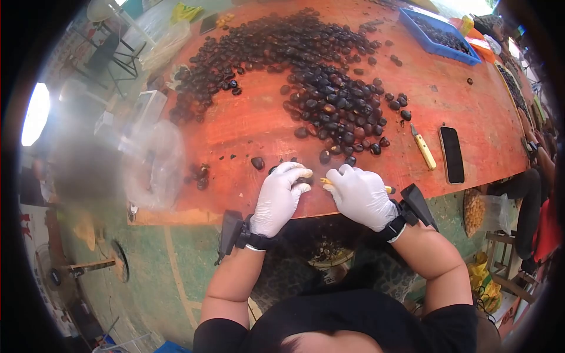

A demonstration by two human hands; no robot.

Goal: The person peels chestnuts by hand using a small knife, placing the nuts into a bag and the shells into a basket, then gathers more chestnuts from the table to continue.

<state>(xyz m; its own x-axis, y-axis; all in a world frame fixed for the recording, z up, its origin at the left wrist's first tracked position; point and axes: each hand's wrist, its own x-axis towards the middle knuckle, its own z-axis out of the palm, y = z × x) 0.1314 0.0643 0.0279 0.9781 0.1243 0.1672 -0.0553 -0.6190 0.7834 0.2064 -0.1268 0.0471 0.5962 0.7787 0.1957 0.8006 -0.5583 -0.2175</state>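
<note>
At the near edge of the red table (235,132), my left hand (282,194), in a white glove, pinches a dark nut (303,180) between thumb and fingers. Just to its right, my right hand (360,194), also gloved, is closed around a yellow-handled tool (389,189); its front end points at the nut, with a small gap between them. Further off lies a large heap of dark brown nuts (338,109). A single nut (257,163) rests left of my left hand. Both wrists carry black straps with devices.
A yellow-handled knife (424,152) and a black phone (452,154) lie to the right. A blue tray (438,46) of dark pieces stands at the back right. Clear plastic bags (156,165) hang at the left edge. Another person sits at the far right. Below the table edge is a container with scraps.
</note>
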